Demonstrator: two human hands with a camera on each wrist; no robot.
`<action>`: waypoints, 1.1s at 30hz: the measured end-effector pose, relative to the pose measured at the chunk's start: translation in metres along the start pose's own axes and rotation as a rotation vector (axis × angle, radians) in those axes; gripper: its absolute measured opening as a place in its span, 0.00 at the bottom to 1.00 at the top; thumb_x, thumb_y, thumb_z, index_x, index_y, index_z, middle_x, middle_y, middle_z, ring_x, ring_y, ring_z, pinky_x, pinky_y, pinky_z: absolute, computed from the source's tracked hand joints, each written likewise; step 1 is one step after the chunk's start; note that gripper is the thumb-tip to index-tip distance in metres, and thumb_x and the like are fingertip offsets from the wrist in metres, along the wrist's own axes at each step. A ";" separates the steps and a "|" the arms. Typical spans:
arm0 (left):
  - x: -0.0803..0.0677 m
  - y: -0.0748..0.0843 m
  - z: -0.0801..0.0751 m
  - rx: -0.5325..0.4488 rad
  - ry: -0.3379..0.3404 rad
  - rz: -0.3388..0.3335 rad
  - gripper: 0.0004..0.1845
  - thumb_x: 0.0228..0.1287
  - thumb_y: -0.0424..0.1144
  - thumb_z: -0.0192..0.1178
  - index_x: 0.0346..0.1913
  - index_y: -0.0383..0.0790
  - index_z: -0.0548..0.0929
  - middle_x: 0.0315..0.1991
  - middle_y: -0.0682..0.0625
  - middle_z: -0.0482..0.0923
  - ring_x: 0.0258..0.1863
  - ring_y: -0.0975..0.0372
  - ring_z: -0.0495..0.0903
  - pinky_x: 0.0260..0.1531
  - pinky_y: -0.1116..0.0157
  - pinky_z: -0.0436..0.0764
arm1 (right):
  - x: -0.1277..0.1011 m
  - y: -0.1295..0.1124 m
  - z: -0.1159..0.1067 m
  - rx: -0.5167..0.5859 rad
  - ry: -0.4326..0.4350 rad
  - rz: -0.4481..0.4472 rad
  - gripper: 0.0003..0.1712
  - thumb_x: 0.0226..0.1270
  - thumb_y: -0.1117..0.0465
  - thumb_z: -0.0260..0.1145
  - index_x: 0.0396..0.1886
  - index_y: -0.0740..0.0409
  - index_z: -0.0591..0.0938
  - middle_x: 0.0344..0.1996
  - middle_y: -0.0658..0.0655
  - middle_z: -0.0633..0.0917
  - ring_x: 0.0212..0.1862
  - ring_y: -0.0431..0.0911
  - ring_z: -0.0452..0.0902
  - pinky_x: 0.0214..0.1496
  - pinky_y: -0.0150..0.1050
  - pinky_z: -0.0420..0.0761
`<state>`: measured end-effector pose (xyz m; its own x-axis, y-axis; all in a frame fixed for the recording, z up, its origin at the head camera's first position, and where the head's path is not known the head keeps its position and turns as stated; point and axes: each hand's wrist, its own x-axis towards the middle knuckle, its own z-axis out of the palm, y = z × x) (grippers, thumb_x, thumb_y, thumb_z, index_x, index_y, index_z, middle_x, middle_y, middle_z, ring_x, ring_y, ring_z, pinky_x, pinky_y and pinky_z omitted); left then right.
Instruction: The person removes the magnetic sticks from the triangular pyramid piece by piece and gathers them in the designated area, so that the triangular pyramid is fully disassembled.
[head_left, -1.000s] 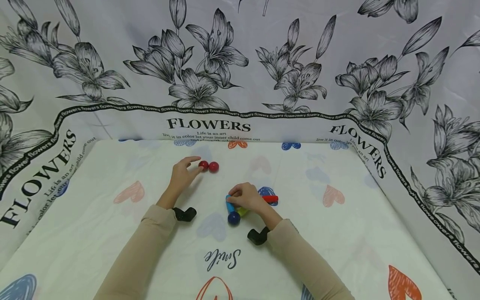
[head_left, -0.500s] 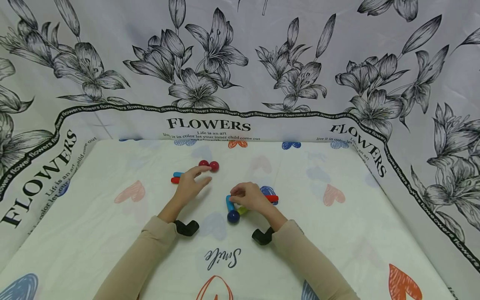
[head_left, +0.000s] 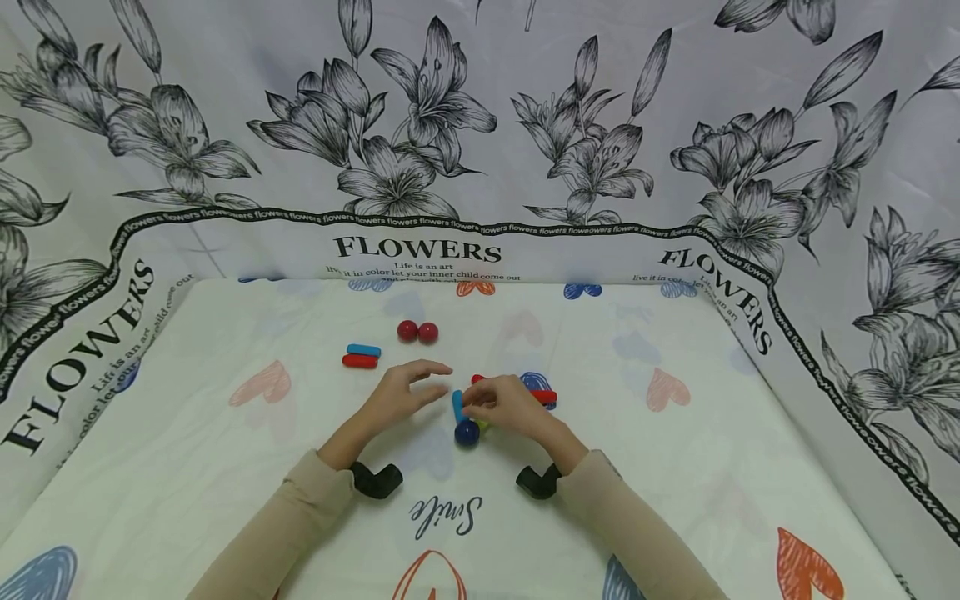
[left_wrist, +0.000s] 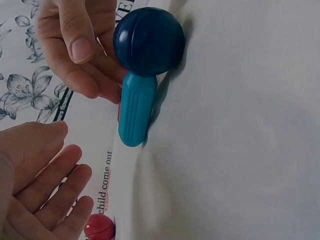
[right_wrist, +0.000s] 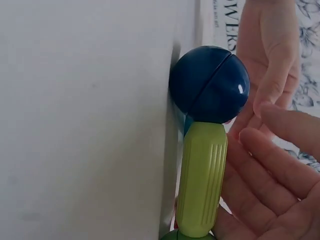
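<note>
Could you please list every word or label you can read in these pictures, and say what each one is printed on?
"FLOWERS": backdrop cloth, large, repeated at left and right.
"Life is an art" and "live it in color let your inner child come out": same cloth, under it.
"flowers", repeated: its wavy black border.
"Smile": table cover, upside down to the head camera.
"child come out": left wrist view.
The sticks and balls carry no text.

two red balls touching | blue stick, red stick side by side

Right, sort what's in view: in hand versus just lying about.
In hand: blue ball, blue rod, green rod, red rod, right hand, left hand.
Lying about: two red balls, blue-and-red rod pair.
</note>
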<state>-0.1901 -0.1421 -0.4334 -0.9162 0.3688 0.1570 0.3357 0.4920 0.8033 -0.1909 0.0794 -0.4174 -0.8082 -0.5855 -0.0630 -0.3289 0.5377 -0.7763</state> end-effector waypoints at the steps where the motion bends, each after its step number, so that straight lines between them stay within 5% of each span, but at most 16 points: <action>1: -0.001 0.001 0.001 0.006 -0.020 0.007 0.17 0.64 0.36 0.62 0.55 0.35 0.81 0.55 0.41 0.82 0.60 0.48 0.78 0.62 0.47 0.75 | -0.001 0.000 0.000 -0.003 -0.005 0.003 0.14 0.64 0.58 0.68 0.45 0.60 0.85 0.42 0.57 0.89 0.45 0.47 0.85 0.51 0.36 0.85; 11: -0.003 0.006 0.008 0.078 -0.216 0.059 0.17 0.67 0.34 0.58 0.57 0.37 0.80 0.57 0.43 0.81 0.61 0.49 0.77 0.64 0.48 0.74 | -0.009 0.001 0.002 -0.065 -0.022 -0.031 0.17 0.55 0.57 0.74 0.45 0.58 0.87 0.42 0.55 0.89 0.45 0.43 0.80 0.45 0.23 0.78; 16: -0.002 0.007 0.012 0.119 -0.292 0.107 0.16 0.66 0.33 0.58 0.57 0.38 0.80 0.60 0.42 0.78 0.63 0.48 0.75 0.65 0.49 0.73 | -0.012 0.002 0.002 -0.089 -0.039 -0.078 0.19 0.53 0.58 0.75 0.45 0.58 0.86 0.46 0.56 0.87 0.50 0.47 0.79 0.52 0.28 0.81; 33: 0.005 0.001 0.013 0.196 -0.346 0.173 0.16 0.64 0.32 0.61 0.55 0.38 0.82 0.57 0.45 0.80 0.60 0.52 0.77 0.63 0.52 0.75 | -0.013 0.003 0.004 -0.119 -0.071 -0.125 0.18 0.55 0.59 0.74 0.46 0.57 0.86 0.46 0.55 0.87 0.50 0.46 0.78 0.52 0.30 0.79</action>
<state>-0.1912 -0.1296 -0.4394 -0.7265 0.6852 0.0516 0.5441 0.5279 0.6521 -0.1796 0.0864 -0.4217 -0.7224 -0.6912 -0.0178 -0.4837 0.5236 -0.7013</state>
